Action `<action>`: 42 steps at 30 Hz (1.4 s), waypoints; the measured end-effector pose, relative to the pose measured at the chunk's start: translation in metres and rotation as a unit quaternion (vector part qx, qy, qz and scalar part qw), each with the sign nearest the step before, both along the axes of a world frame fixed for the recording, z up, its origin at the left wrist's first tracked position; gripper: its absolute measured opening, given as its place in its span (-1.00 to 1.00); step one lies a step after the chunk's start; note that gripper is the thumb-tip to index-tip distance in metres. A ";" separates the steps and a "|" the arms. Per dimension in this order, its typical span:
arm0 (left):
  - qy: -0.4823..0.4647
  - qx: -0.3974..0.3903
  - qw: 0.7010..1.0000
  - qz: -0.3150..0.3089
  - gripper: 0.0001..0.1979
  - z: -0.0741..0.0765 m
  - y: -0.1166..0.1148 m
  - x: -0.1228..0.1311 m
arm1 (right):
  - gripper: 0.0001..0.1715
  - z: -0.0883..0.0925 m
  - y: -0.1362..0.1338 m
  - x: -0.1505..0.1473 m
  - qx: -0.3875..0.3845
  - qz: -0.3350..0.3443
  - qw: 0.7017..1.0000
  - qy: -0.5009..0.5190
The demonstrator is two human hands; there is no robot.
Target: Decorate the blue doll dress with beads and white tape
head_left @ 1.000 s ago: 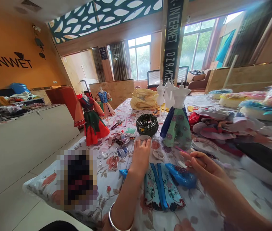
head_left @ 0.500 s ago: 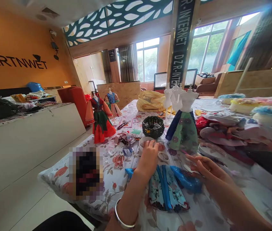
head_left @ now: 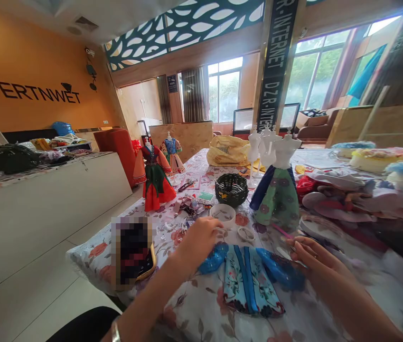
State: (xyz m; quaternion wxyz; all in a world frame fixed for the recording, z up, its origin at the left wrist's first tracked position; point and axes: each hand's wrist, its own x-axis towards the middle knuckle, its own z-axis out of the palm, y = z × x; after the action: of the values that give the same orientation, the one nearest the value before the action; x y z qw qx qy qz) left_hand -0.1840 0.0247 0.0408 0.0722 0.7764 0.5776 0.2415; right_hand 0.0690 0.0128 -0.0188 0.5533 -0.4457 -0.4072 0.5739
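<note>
My left hand (head_left: pixel 201 237) hovers just in front of a round white dish (head_left: pixel 222 215), its fingers curled together; whatever they pinch, if anything, is too small to make out. In my right hand (head_left: pixel 310 254) a thin pink stick (head_left: pixel 282 232) is held between thumb and fingers, pointing to the left. A small doll-sized jacket (head_left: pixel 253 285), light blue with floral print and shiny blue sleeves, lies flat on the cloth between my forearms. The right sleeve reaches close to my right hand. A small white ring-shaped lid or dish (head_left: pixel 246 234) rests above the jacket.
A dark woven basket (head_left: pixel 231 190) stands behind the dish. White mannequins, one in a green skirt (head_left: pixel 277 199), are to its right. Two dressed mannequins (head_left: pixel 154 175) stand at the left. A phone (head_left: pixel 147 266) lies near the left edge; heaped fabric pieces (head_left: pixel 343 199) lie right.
My left hand has come out of the white dish and moved toward me and left. My right hand stays in about the same place with the pink stick. The view has shifted slightly.
</note>
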 end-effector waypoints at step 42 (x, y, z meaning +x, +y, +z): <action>-0.056 -0.111 0.988 0.088 -0.88 0.011 0.019 -0.125 | -0.69 0.007 -0.007 0.001 0.011 0.022 0.996 -0.086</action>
State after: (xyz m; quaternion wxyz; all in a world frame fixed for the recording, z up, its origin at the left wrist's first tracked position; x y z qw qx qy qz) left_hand -0.3090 0.0441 0.0514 0.1686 0.6949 0.6622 0.2240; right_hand 0.0695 0.0061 -0.0121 0.5084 -0.4783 -0.4695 0.5407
